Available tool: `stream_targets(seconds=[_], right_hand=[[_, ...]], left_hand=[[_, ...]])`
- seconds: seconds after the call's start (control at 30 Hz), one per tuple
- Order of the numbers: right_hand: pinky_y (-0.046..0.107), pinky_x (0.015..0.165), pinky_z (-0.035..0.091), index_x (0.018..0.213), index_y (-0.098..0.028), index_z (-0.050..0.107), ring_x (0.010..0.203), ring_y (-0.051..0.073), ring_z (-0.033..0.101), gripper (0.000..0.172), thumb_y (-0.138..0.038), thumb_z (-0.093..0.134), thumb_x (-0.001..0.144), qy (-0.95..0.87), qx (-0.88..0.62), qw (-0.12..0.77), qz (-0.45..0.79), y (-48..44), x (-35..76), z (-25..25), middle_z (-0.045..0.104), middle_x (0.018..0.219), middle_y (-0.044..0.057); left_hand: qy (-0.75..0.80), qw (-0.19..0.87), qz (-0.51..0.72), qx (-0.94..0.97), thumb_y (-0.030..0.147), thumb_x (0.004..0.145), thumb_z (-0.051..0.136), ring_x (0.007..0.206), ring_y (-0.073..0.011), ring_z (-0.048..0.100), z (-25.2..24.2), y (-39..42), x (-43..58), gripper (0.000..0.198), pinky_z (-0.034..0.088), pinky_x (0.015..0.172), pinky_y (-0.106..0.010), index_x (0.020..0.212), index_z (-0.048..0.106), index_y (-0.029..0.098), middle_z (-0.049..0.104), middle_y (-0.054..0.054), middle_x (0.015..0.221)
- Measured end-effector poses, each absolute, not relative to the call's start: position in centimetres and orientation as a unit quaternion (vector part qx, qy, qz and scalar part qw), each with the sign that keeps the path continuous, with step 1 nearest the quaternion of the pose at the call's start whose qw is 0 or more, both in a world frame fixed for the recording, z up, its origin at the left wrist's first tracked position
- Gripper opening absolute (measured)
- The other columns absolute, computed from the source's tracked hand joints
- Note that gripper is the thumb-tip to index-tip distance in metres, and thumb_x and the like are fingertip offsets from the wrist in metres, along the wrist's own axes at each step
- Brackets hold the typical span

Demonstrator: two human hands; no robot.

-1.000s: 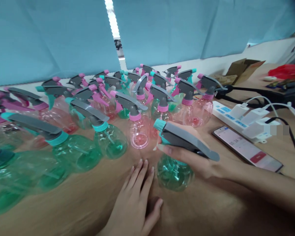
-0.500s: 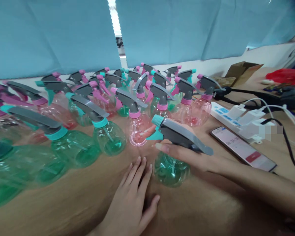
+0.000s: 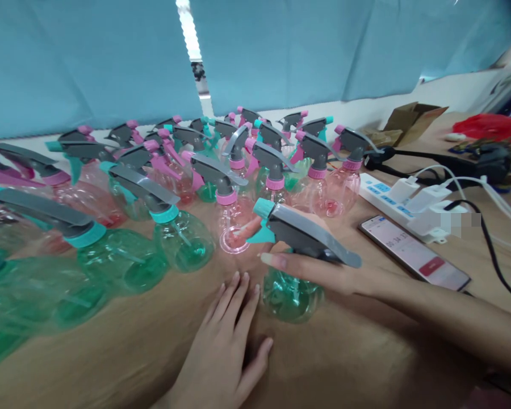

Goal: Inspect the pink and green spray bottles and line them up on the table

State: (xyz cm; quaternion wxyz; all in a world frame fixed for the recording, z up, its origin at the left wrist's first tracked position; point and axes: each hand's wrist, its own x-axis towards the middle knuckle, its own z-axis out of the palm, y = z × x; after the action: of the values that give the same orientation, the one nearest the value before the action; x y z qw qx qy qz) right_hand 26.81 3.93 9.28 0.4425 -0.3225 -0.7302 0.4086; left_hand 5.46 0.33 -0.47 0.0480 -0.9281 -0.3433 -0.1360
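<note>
My right hand (image 3: pixel 306 270) is wrapped round the neck of a green spray bottle (image 3: pixel 293 296) with a grey and teal spray head, which stands upright on the brown table (image 3: pixel 336 363). Part of the fingers is hidden behind the spray head. Flat on the table, just left of that bottle, my left hand (image 3: pixel 225 341) lies with its fingers stretched out and nothing in it. A pink spray bottle (image 3: pixel 235 224) stands just behind, and another green spray bottle (image 3: pixel 184 241) is to the left.
Several green and pink spray bottles crowd the left and back. At the right lie a phone (image 3: pixel 415 253), a white power strip (image 3: pixel 385 196) with plugs and cables, and a black strap (image 3: pixel 443 162). Farther back are an open cardboard box (image 3: pixel 413 125) and a red bag (image 3: pixel 489 128).
The whole view has shifted a little, so the bottles and phone appear slightly farther left. Both hands keep the same pose, the right one still on the green bottle.
</note>
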Motion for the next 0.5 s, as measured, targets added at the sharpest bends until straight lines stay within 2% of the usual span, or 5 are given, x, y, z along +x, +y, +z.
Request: stream_targets(seconds=[0.17, 0.33, 0.5], right_hand=[[0.027, 0.07, 0.055, 0.108, -0.019, 0.059, 0.079, 0.014, 0.064, 0.026, -0.024, 0.058, 0.083, -0.738, -0.33, 0.423, 0.409, 4.03, 26.95, 9.23, 0.065, 0.105, 0.004], [0.028, 0.075, 0.056, 0.111, -0.022, 0.057, 0.089, 0.015, 0.065, 0.027, -0.023, 0.058, 0.085, -0.738, -0.316, 0.424, 0.418, 3.97, 27.14, 9.14, 0.063, 0.113, 0.005], [0.028, 0.082, 0.056, 0.111, -0.023, 0.058, 0.097, 0.016, 0.063, 0.023, -0.024, 0.053, 0.088, -0.754, -0.301, 0.421, 0.405, 3.95, 26.91, 8.93, 0.067, 0.098, 0.002]], left_hand=[[-0.345, 0.04, -0.135, -0.928, 0.036, 0.09, 0.053, 0.135, -0.0347, 0.033, -0.36, 0.24, 5.48, 0.058, 0.039, 0.102, -0.051, 0.139, 0.039, 0.009, 0.036, -0.019, 0.148], [-0.348, 0.037, -0.138, -0.926, 0.034, 0.089, 0.054, 0.135, -0.035, 0.033, -0.44, 0.29, 5.53, 0.058, 0.039, 0.103, -0.051, 0.138, 0.04, 0.007, 0.036, -0.019, 0.148], [-0.346, 0.042, -0.125, -0.929, 0.035, 0.09, 0.053, 0.135, -0.035, 0.033, -0.38, 0.37, 5.58, 0.056, 0.04, 0.102, -0.052, 0.137, 0.042, 0.007, 0.036, -0.019, 0.148]])
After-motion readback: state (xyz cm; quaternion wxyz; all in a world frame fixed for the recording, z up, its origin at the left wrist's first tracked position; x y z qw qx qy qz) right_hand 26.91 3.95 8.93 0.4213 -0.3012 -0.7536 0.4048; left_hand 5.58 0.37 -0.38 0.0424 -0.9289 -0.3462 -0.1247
